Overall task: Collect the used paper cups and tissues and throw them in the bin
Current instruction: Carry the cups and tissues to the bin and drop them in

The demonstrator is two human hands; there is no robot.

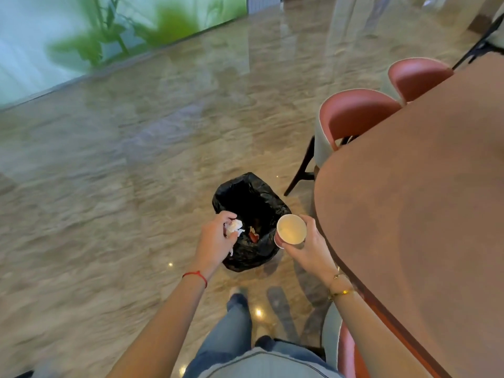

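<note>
Black plastic lines the bin (246,197), which stands on the polished stone floor (109,173) just beside the rounded end of the brown table (422,214). Inside the liner, near the bottom, a small reddish-brown scrap (253,233) is visible; its nature cannot be determined. The person's left hand (215,241) is positioned above the near-left edge of the bin opening, fingers curled around a crumpled white tissue (234,226), part of which protrudes toward the bin interior. A red string bracelet (195,276) encircles the left wrist. The right hand (308,248) is positioned above the near-right edge of the bin, between the bin and the table edge, and grips a paper cup (291,229) from the side with thumb and fingers wrapped around the wall. The cup has a pale interior and a pinkish outer wall; it is tilted with the mouth facing up toward the camera, and appears empty. A thin gold bracelet (341,291) sits on the right wrist. Two pink-backed chairs (354,115) are pushed against the far side of the table, and a third chair (346,347) of the same type is partly visible at the near side. The person's legs, in blue jeans (237,323), are visible below the arms. The background wall with green foliage (169,25) is blurred.
</note>
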